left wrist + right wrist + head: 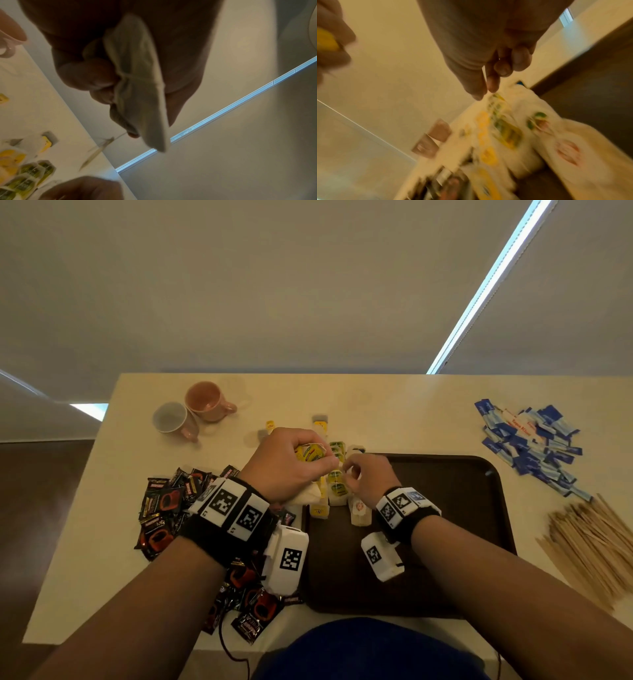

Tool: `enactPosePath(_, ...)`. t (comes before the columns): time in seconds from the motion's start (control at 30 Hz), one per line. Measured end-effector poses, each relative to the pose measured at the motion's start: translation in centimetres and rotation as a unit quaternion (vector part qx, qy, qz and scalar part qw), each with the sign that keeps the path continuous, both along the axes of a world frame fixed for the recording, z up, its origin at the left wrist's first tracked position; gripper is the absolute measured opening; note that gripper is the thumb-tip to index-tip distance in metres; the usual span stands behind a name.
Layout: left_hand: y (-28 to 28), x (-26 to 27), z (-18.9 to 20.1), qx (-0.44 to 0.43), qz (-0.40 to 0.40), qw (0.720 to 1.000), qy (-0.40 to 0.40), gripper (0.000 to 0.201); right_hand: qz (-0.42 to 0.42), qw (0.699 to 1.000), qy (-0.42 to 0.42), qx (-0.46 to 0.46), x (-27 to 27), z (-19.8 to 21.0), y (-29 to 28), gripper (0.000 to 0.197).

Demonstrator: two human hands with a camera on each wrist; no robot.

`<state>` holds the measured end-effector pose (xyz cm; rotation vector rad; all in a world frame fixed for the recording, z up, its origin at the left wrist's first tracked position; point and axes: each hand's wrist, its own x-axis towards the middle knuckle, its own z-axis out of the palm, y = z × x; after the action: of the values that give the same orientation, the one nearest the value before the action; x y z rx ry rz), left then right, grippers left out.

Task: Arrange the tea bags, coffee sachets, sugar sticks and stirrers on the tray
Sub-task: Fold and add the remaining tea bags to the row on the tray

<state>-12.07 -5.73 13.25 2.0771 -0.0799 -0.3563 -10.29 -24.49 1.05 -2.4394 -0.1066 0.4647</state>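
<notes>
L hand grips tea bags; 2 mugs behind.

dim, warm indoor light; bright bluish window strip upper right glares. head view sharp, edges bowed. left wrist view underexposed at top; right wrist view heavily motion-blurred.

A cream table stands against a beige blind, daylight showing along its edge.
</notes>
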Motion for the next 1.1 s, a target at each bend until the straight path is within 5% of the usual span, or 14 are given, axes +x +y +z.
enactPosePath(0.23, -0.3, -0.5, 0.2, -0.018, 0.015, 1.0, -0.001, 0.022, 0.035, 0.963, -0.093, 0.252, 0.0, 9.8, 0.1, 0.031)
enactPosePath(0.5, -0.5, -0.7, 0.6, -0.064, -0.015, 0.997, 0.051, 0.039, 0.062, 0.953, -0.07, 0.287, -1.2, 11.9, -1.1, 0.006)
enactPosePath(0.83, -0.5, -1.4, 0.8, -0.127, -0.046, 0.99, 0.052, 0.051, 0.025, 0.95, -0.048, 0.307, -1.4, 12.3, -1.1, 0.009)
enactPosePath(1.1, -0.4, -1.4, 1.1, -0.115, -0.029, 0.993, 0.022, 0.032, -0.038, 0.925, 0.032, 0.376, -1.5, 12.8, -1.7, 0.013)
